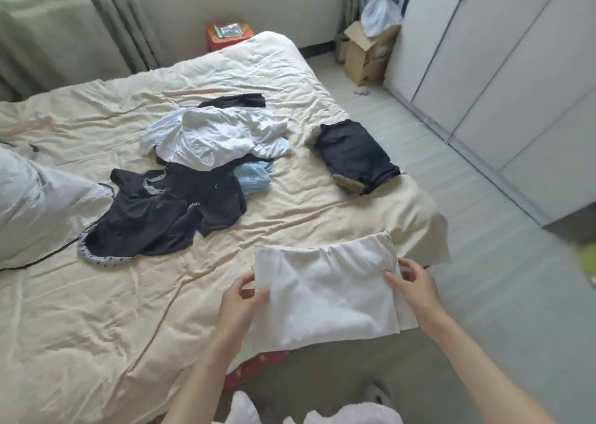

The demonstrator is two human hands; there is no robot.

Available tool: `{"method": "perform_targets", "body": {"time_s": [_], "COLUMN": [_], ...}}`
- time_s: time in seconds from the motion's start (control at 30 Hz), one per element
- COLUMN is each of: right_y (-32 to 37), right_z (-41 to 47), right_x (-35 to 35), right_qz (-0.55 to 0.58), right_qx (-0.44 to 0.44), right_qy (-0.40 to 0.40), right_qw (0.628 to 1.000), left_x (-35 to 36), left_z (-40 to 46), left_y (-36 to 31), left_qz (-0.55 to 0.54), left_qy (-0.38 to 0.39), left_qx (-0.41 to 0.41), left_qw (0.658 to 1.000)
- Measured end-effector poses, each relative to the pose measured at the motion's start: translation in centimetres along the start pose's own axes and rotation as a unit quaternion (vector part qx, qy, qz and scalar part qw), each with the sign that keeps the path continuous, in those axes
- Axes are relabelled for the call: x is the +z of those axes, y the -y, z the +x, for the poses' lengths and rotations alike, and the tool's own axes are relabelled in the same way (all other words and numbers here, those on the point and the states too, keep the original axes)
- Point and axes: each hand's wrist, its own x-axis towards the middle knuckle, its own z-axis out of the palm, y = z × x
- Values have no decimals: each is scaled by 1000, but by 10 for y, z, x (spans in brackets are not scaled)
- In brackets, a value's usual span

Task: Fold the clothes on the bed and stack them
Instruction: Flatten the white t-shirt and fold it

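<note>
Both the left hand (pixel 245 297) and the right hand (pixel 411 286) pinch the short ends of the folded white garment (pixel 325 294), held crosswise over the bed (pixel 129 310) corner, with the dark folded stack (pixel 356 155) ahead, slightly nearer the right hand.

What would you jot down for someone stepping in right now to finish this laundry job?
Left hand pinches the left edge of the folded white garment; right hand grips its right edge. The garment is at the bed's near corner.
Done: a folded stack with a dark garment on top sits by the bed's right edge.
Left: put the white garment on that stack, then fold the heap mid-bed: white clothes, light blue knit, black shirt.
</note>
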Motion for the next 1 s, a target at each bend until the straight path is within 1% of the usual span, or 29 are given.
{"method": "perform_targets", "body": {"time_s": [0.17,0.3,0.47,0.6,0.73,0.9,1.0], "right_y": [-1,0,8,18,38,82,111], "right_z": [40,75,121,170,238,336,392], "right_x": [-109,-198,-293,-340,-373,-411,-430], "right_qz": [32,31,33,42,36,17,12], "right_qx": [-12,-16,-10,2,6,12,7], "right_qy": [-41,-68,-101,-116,-123,-112,-100], "right_qw": [999,997,994,992,992,993,995], "left_x": [118,219,325,390,454,528,561], "left_z": [-5,-14,-7,20,68,128,157], "left_y": [-49,-73,-105,-139,-176,-226,-258], "left_qz": [10,2,6,3,-2,-10,-21], "left_qy": [11,15,44,63,64,66,59], "left_qx": [35,34,34,29,22,-1,1], "left_qw": [999,999,998,998,998,998,998]}}
